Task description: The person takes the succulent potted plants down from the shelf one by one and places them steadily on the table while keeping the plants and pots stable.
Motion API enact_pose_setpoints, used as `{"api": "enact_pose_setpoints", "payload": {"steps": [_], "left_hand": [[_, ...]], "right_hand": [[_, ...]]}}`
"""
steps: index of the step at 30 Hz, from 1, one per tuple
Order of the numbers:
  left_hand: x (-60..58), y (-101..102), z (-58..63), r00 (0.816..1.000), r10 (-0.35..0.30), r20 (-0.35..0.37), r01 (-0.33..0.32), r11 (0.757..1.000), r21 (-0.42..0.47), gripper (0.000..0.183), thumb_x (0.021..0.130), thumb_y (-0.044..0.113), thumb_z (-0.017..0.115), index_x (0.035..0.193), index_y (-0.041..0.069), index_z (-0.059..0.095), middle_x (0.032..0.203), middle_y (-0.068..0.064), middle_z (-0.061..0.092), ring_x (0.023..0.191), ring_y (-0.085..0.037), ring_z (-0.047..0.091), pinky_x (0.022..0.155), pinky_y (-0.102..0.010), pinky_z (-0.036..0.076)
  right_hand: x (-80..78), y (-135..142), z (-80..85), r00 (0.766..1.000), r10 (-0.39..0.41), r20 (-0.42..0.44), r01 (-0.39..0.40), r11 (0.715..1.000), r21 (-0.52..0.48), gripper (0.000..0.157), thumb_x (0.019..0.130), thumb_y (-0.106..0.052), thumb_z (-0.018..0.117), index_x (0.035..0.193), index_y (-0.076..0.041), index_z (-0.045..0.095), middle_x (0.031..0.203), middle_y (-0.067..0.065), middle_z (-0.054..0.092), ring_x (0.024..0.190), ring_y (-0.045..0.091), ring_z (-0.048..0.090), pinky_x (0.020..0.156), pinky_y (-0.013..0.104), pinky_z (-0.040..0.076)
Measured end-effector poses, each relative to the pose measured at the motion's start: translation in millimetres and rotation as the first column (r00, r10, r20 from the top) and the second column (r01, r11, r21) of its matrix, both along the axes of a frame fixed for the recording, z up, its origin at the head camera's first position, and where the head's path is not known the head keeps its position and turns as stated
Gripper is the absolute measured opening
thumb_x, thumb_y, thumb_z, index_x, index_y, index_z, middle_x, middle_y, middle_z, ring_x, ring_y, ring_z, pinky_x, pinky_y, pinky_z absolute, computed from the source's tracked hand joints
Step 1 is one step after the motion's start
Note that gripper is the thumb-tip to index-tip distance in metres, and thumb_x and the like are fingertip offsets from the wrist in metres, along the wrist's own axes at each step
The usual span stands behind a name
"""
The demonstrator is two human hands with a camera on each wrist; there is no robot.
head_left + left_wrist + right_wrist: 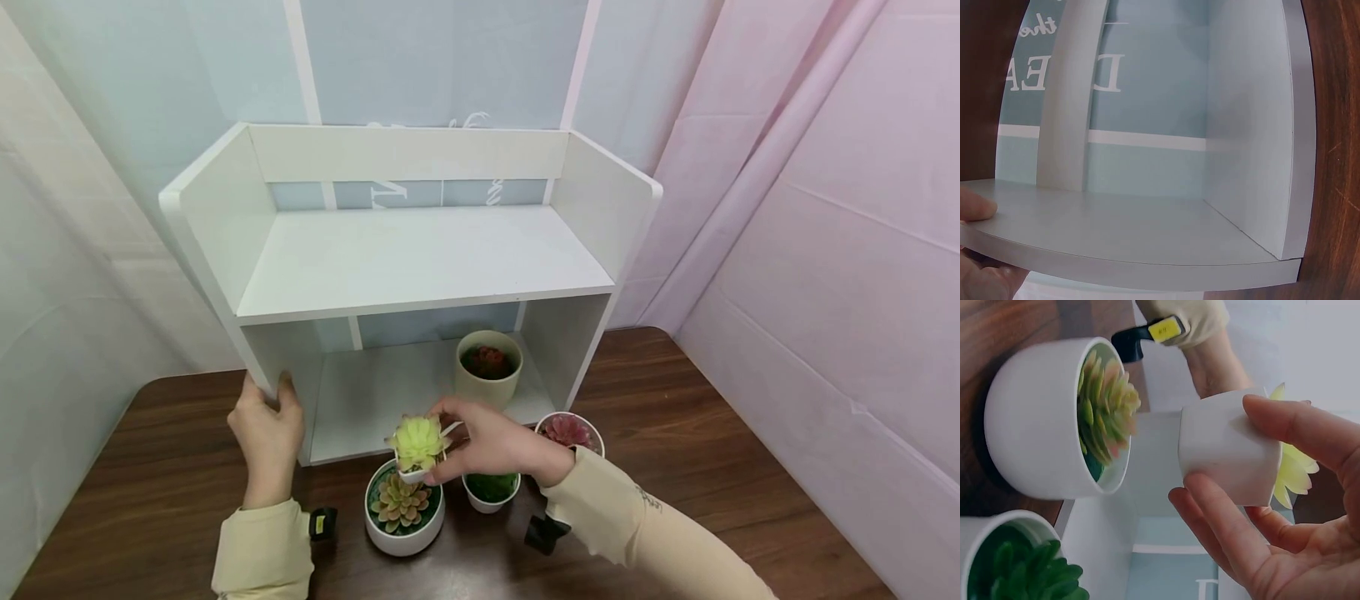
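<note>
My right hand (483, 440) holds a small white square pot with a yellow-green succulent (418, 442) between thumb and fingers, above the table in front of the shelf. The right wrist view shows the thumb and fingertips on the walls of this white pot (1229, 447). My left hand (268, 429) grips the front edge of the left side panel of the white two-tier shelf (427, 258), thumb on the inner face. Under the held pot stands a round white pot with a pinkish-green succulent (401, 504).
On the lower board, toward the right, stands a cream pot with a red plant (486, 367). A green plant in a white pot (491, 492) and a red succulent in a white pot (570, 432) stand on the brown table (697, 450), partly behind my right arm.
</note>
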State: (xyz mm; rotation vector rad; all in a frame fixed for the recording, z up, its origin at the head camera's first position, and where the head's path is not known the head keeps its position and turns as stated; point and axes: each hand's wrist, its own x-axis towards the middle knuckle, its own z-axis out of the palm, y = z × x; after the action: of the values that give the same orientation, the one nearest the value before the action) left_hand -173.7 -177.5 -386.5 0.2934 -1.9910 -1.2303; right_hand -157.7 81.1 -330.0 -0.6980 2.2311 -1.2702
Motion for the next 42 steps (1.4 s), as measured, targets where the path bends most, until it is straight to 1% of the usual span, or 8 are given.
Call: {"api": "enact_pose_setpoints", "payload": {"steps": [3, 9, 13, 18, 21, 28, 37, 42], "left_hand": [[0.0, 0, -0.1, 1.000, 0.001, -0.003, -0.001, 1.000, -0.004, 0.028, 0.092, 0.003, 0.054, 0.116, -0.011, 0.058, 0.110, -0.034, 0.063, 0.102, -0.050, 0.060, 0.080, -0.062, 0.046], [-0.2, 0, -0.5, 1.000, 0.001, -0.007, -0.002, 1.000, -0.003, 0.028, 0.092, 0.003, 0.054, 0.116, -0.010, 0.058, 0.109, -0.034, 0.063, 0.099, -0.050, 0.061, 0.079, -0.062, 0.046], [0.6, 1, -0.1, 1.000, 0.000, -0.001, 0.000, 1.000, -0.002, 0.028, 0.092, 0.003, 0.053, 0.117, -0.011, 0.057, 0.110, -0.035, 0.063, 0.099, -0.050, 0.061, 0.078, -0.062, 0.047], [-0.1, 1, -0.6, 1.000, -0.004, 0.002, 0.004, 1.000, -0.001, 0.028, 0.093, 0.003, 0.053, 0.117, -0.011, 0.057, 0.110, -0.035, 0.063, 0.099, -0.050, 0.061, 0.078, -0.062, 0.047], [-0.5, 1, -0.8, 1.000, 0.000, 0.002, 0.000, 1.000, -0.001, 0.028, 0.093, 0.003, 0.053, 0.116, -0.011, 0.057, 0.110, -0.035, 0.063, 0.099, -0.050, 0.061, 0.078, -0.062, 0.047], [1.1, 1, 0.5, 1.000, -0.004, 0.004, 0.004, 1.000, 0.005, 0.029, 0.093, 0.003, 0.052, 0.117, -0.011, 0.057, 0.111, -0.035, 0.062, 0.101, -0.050, 0.061, 0.078, -0.063, 0.047], [1.6, 1, 0.7, 1.000, -0.012, 0.004, 0.012, 1.000, 0.009, 0.029, 0.093, 0.002, 0.052, 0.118, -0.011, 0.057, 0.112, -0.035, 0.062, 0.101, -0.050, 0.061, 0.078, -0.063, 0.047], [2.5, 1, 1.9, 1.000, -0.013, 0.015, 0.013, 1.000, 0.007, 0.030, 0.093, 0.003, 0.051, 0.119, -0.012, 0.056, 0.112, -0.036, 0.061, 0.101, -0.051, 0.061, 0.078, -0.064, 0.047]], "right_hand": [[8.2, 3, 0.2, 0.999, 0.019, 0.034, -0.018, 0.999, -0.038, 0.051, 0.072, -0.003, 0.080, 0.116, -0.005, 0.055, 0.108, 0.006, 0.058, 0.090, 0.011, 0.061, 0.077, 0.022, 0.052], [22.7, 7, -1.7, 0.997, 0.068, 0.048, -0.065, 0.996, -0.061, 0.051, 0.071, 0.001, 0.079, 0.115, -0.005, 0.054, 0.099, 0.000, 0.061, 0.085, 0.003, 0.060, 0.076, 0.020, 0.053], [31.2, 9, -5.2, 0.994, 0.085, 0.072, -0.081, 0.995, -0.056, 0.052, 0.071, 0.000, 0.080, 0.116, -0.007, 0.054, 0.100, -0.003, 0.060, 0.084, 0.001, 0.060, 0.074, 0.018, 0.053], [43.0, 12, -10.3, 0.992, 0.106, 0.066, -0.104, 0.994, -0.036, 0.052, 0.071, -0.002, 0.082, 0.114, -0.009, 0.054, 0.099, -0.004, 0.058, 0.082, -0.002, 0.058, 0.075, 0.017, 0.052], [49.7, 12, -14.0, 0.990, 0.126, 0.061, -0.124, 0.992, -0.035, 0.053, 0.071, -0.002, 0.082, 0.115, -0.010, 0.054, 0.099, -0.005, 0.057, 0.084, -0.003, 0.057, 0.077, 0.016, 0.051], [61.3, 12, -29.7, 0.980, 0.176, 0.092, -0.171, 0.984, -0.059, 0.051, 0.072, 0.000, 0.080, 0.115, -0.010, 0.053, 0.101, -0.008, 0.058, 0.089, -0.005, 0.056, 0.078, 0.015, 0.050], [69.0, 10, -49.2, 0.974, 0.220, 0.051, -0.222, 0.974, 0.044, 0.048, 0.076, 0.001, 0.077, 0.117, -0.010, 0.054, 0.113, -0.001, 0.061, 0.094, -0.004, 0.058, 0.075, 0.013, 0.049], [69.6, 10, -57.0, 0.962, 0.270, 0.045, -0.273, 0.958, 0.088, 0.044, 0.081, -0.006, 0.075, 0.119, -0.011, 0.053, 0.114, -0.005, 0.062, 0.097, -0.004, 0.059, 0.076, 0.014, 0.049]]}}
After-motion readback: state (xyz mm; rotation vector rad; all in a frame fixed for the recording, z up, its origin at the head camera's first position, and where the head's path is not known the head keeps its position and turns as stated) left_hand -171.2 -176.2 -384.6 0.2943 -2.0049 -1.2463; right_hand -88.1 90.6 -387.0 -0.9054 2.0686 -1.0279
